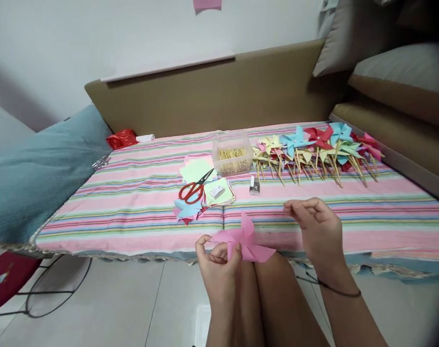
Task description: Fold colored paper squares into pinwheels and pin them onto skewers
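Observation:
My left hand (219, 262) pinches a pink paper pinwheel (246, 243) by its folded middle, just above my knees. The blades fan outward from my thumb. To the right, my right hand (315, 224) is raised with thumb and forefinger pressed together; whatever they grip is too small to name. Beyond the hands sits a small box (254, 186) with dark, shiny contents. Left of it, a white eraser-like block (217, 192) rests on a stack of pale green paper squares (225, 190). Red-handled scissors (196, 189) lie partly over cut paper pieces (186, 208).
A clear plastic box (232, 166) holds short wooden sticks. Several finished pinwheels on sticks (317, 144) are heaped at the right. A red plastic bag (121, 140) lies far left on the striped cloth (132, 217). Cushions (404, 72) edge the right; a red stool (9, 279) stands lower left.

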Tool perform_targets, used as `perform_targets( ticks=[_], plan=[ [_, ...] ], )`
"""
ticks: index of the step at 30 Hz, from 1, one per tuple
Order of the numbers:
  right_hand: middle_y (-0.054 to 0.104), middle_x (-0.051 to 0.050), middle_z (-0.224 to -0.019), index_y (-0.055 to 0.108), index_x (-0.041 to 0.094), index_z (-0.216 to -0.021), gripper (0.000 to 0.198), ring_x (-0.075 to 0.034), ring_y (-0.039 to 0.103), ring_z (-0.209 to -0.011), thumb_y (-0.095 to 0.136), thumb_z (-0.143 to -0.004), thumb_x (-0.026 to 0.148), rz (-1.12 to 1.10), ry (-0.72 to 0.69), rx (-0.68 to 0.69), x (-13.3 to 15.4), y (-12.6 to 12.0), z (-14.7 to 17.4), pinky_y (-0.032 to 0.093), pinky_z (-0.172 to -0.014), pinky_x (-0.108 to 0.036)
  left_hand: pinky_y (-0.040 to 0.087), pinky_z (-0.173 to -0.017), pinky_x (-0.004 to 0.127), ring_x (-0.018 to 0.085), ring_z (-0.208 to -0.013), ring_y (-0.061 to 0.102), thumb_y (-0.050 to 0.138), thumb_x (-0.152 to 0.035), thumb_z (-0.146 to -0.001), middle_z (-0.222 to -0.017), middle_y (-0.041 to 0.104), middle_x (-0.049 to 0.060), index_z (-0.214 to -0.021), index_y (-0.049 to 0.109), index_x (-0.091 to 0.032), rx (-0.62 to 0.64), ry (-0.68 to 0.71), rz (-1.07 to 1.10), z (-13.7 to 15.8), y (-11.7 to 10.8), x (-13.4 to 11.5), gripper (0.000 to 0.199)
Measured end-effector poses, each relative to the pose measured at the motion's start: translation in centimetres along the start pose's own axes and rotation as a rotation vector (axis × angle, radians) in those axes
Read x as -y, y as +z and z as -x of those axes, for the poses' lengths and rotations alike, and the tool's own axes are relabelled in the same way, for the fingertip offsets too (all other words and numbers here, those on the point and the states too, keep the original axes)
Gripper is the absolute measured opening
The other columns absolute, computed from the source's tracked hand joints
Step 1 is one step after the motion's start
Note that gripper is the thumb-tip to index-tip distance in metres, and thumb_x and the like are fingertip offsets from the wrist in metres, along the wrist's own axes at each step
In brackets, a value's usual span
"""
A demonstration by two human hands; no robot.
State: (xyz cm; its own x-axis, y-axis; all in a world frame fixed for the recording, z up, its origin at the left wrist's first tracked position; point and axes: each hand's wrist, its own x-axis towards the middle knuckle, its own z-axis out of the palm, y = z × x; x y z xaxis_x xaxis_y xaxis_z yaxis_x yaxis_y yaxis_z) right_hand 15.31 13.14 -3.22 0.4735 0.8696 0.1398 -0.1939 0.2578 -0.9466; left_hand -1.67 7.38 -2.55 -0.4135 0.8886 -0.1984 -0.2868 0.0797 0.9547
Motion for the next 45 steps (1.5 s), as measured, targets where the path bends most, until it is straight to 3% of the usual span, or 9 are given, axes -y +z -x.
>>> perform_targets(
  ticks=[5, 8, 14, 20, 29, 35, 45],
  plan=[
    [0.063, 0.005, -0.059, 0.058, 0.025, -0.088, 0.018, -0.011, 0.056, -0.056, 0.071, -0.076, 0.027, -0.058, 0.099, 0.028, 2.3, -1.3, 5.8, 0.046, -0.057, -0.024, 0.042, -0.054, 0.018, 0.009, -0.05, 0.057, 0.073, -0.019, -0.065, -0.059, 0.066, -0.005, -0.098, 0.032, -0.025, 0.033, 0.003, 0.01, 2.1, 0.6, -1.0, 0.054],
    [0.063, 0.003, -0.057, 0.064, 0.023, -0.078, 0.009, -0.011, 0.056, -0.052, 0.073, -0.075, 0.025, -0.011, 0.078, 0.046, 3.3, -1.8, 8.3, 0.046, -0.051, -0.022, 0.042, -0.055, 0.018, 0.008, -0.049, 0.056, 0.073, -0.018, -0.064, -0.059, 0.067, -0.005, -0.098, 0.032, -0.024, 0.064, 0.0, 0.023, 3.4, 0.7, -1.4, 0.053],
    [0.071, -0.001, -0.072, 0.073, 0.025, -0.078, 0.004, -0.017, 0.066, -0.064, 0.072, -0.075, 0.024, 0.143, 0.029, 0.215, 6.6, -1.5, 11.3, 0.057, -0.062, -0.03, 0.039, -0.051, 0.015, 0.005, -0.044, 0.051, 0.07, -0.013, -0.066, -0.054, 0.063, -0.008, -0.097, 0.032, -0.024, 0.114, 0.049, 0.014, 5.6, 0.3, -2.5, 0.05],
    [0.071, 0.0, -0.077, 0.074, 0.028, -0.076, 0.013, -0.018, 0.066, -0.074, 0.068, -0.079, 0.017, 0.216, -0.149, 0.369, 7.5, -1.0, 12.2, 0.053, -0.069, -0.032, 0.043, -0.054, 0.017, 0.007, -0.046, 0.055, 0.071, -0.011, -0.066, -0.055, 0.063, -0.009, -0.096, 0.035, -0.025, 0.147, 0.12, 0.016, 7.1, -0.2, -3.7, 0.049],
    [0.067, 0.002, -0.076, 0.074, 0.031, -0.083, 0.028, -0.016, 0.059, -0.074, 0.069, -0.076, 0.004, 0.186, -0.356, 0.312, 7.1, -0.7, 12.7, 0.046, -0.068, -0.031, 0.048, -0.061, 0.022, 0.01, -0.053, 0.061, 0.073, -0.011, -0.066, -0.06, 0.067, -0.006, -0.098, 0.035, -0.025, 0.204, 0.173, 0.11, 8.0, -0.3, -3.6, 0.052],
    [0.054, 0.001, -0.081, 0.076, 0.033, -0.084, 0.03, -0.014, 0.053, -0.077, 0.069, -0.075, 0.005, 0.201, -0.329, 0.258, 6.9, -0.9, 12.7, 0.044, -0.064, -0.027, 0.049, -0.063, 0.022, 0.008, -0.056, 0.061, 0.073, -0.011, -0.068, -0.063, 0.068, -0.006, -0.098, 0.034, -0.025, 0.258, 0.168, 0.115, 8.1, -0.3, -3.6, 0.052],
    [0.051, 0.001, -0.082, 0.075, 0.033, -0.082, 0.027, -0.014, 0.051, -0.08, 0.07, -0.076, 0.007, 0.205, -0.256, 0.239, 6.5, -1.0, 12.8, 0.044, -0.066, -0.028, 0.049, -0.062, 0.02, 0.008, -0.056, 0.061, 0.074, -0.01, -0.067, -0.062, 0.068, -0.007, -0.097, 0.034, -0.025, 0.255, 0.179, 0.114, 8.1, -0.1, -3.5, 0.052]
  ],
)
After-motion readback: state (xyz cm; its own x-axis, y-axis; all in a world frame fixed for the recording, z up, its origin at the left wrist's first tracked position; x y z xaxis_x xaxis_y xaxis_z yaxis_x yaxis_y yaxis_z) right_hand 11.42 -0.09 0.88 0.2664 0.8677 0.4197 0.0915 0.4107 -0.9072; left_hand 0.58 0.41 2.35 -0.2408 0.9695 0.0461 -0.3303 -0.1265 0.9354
